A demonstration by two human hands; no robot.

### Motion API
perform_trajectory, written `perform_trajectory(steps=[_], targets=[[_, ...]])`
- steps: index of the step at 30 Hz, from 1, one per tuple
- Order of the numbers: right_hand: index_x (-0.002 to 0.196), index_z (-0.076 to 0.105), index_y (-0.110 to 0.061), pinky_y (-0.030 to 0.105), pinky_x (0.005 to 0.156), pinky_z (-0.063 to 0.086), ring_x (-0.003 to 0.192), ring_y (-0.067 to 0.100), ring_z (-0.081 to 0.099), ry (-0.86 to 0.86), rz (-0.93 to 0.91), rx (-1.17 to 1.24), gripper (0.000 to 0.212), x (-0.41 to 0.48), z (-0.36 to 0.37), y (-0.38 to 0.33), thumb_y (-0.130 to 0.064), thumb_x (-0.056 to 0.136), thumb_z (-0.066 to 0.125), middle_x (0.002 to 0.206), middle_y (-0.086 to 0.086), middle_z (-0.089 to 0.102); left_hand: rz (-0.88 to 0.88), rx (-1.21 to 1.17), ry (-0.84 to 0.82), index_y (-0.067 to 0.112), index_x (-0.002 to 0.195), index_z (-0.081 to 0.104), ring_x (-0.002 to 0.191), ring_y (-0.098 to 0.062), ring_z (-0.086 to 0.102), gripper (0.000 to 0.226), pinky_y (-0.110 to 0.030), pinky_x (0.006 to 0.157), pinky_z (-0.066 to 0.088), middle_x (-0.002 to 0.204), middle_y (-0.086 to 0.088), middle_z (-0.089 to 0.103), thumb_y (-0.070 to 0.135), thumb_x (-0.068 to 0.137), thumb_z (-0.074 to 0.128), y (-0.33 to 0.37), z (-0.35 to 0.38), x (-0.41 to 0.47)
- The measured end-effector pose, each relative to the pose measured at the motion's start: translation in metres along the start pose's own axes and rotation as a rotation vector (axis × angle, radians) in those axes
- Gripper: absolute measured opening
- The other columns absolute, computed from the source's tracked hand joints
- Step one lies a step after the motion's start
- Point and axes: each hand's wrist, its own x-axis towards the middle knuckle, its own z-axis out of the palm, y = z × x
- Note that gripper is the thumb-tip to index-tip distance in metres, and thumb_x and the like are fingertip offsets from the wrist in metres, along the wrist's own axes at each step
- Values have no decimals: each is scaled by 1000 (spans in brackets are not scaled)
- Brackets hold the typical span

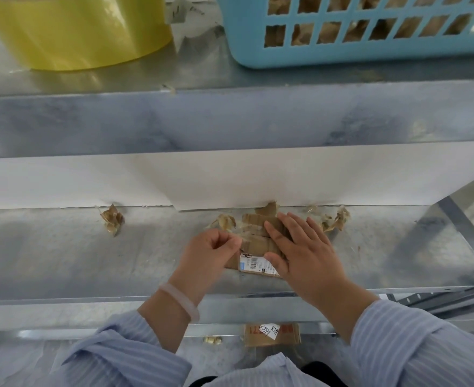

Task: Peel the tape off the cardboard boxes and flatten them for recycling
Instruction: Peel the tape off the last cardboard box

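Head view: the cardboard box (255, 247) lay nearly flat on the tabletop (90, 261), label end nearest; the right grip (300, 247), fingers spread, pressed its right half; the left grip (210, 252), at the box's left edge, pinched a tape strip (249, 235) running rightward across it; the pull would likely go leftward, away from the pinning palm.

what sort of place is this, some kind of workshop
Likely a packing or recycling workstation: a metal bench, a big yellow roll and a blue basket of brown scraps on the upper shelf, and crumpled tape wads beside the flattened box.
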Motion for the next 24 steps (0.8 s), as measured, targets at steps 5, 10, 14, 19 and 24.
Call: perform_trajectory(steps=[5, 10, 14, 19, 24], targets=[[139, 51, -26, 43, 113, 19, 135, 25, 43, 5, -8, 8, 64, -2, -1, 0, -61, 98, 16, 142, 5, 50, 344, 547, 173, 22, 66, 63, 64, -6, 55, 23, -25, 61, 46, 64, 10, 60, 36, 83, 71, 3, -7, 19], [140, 50, -27, 43, 114, 19, 136, 23, 41, -11, -19, 15, 66, -3, -2, 1, -62, 97, 13, 144, 4, 48, 453, 736, 234, 25, 68, 51, 68, -14, 54, 29, -32, 67, 44, 69, 13, 49, 41, 79, 73, -3, -4, 32], [139, 51, -27, 43, 113, 20, 136, 23, 42, -7, -20, 19, 62, -3, -3, 1, -60, 97, 20, 143, 4, 49, 300, 564, 178, 25, 76, 52, 73, -7, 53, 26, -23, 65, 43, 81, 14, 50, 42, 80, 72, -9, -2, 35], [138, 53, -27, 43, 113, 21, 135, 23, 43, 3, -28, 24, 64, -3, -3, 2, -60, 98, 15, 142, 3, 51, 213, 356, 157, 25, 96, 51, 72, -7, 56, 39, -21, 62, 43, 90, 9, 55, 35, 74, 80, -9, -5, 36], [137, 54, -26, 43, 112, 22, 134, 23, 44, 18, -25, 34, 58, -2, -2, 1, -58, 95, 28, 141, 4, 51, 542, 581, 107, 23, 86, 74, 69, 4, 51, 4, -4, 71, 39, 78, 15, 62, 26, 84, 71, -8, 2, 32]])
